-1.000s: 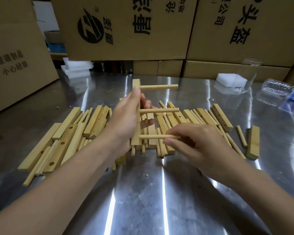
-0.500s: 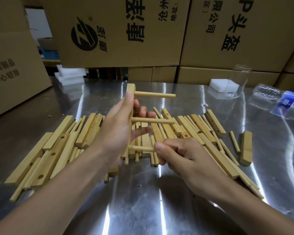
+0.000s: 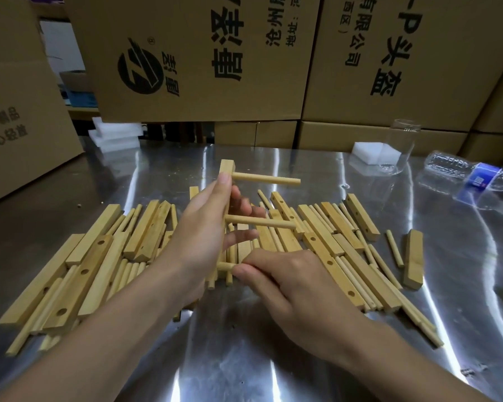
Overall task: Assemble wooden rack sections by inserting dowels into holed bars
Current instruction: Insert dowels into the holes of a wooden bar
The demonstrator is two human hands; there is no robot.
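The left hand (image 3: 201, 236) grips a pale wooden holed bar (image 3: 226, 169) upright above the middle of the steel table (image 3: 244, 358), steadying it, while the right hand (image 3: 288, 285) pinches a round wooden dowel (image 3: 225, 266), seemingly pressing it into the bottom hole.

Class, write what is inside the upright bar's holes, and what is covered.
Three dowels: top dowel, middle dowel, bottom dowel. The right hand covers most of the bottom one; the left hand covers the upright bar midway.
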